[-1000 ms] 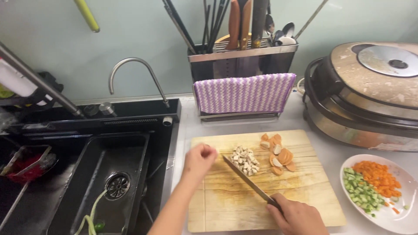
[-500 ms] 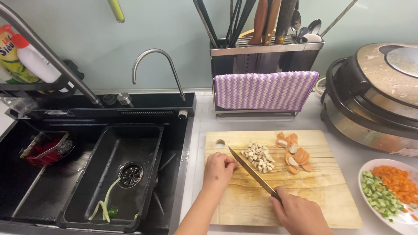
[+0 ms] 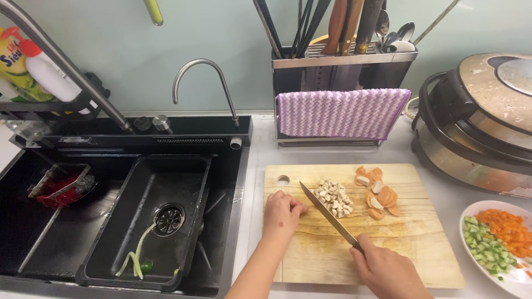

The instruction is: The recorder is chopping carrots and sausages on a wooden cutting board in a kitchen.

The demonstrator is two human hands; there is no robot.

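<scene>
Knife [image 3: 328, 214] in right hand's grip [image 3: 388, 271], blade seemingly touching diced pieces [image 3: 334, 197].

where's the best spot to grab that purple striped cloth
Pinch the purple striped cloth at its lower hanging edge, coming from the front. It drapes over the front rail of the utensil rack, so that edge hangs free above the cutting board.

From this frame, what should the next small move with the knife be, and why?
Probably bring the knife, gripped by the right hand, onto the uncut orange slices. The pale diced pile beside the blade looks finished, and the left hand rests empty on the cutting board.
</scene>
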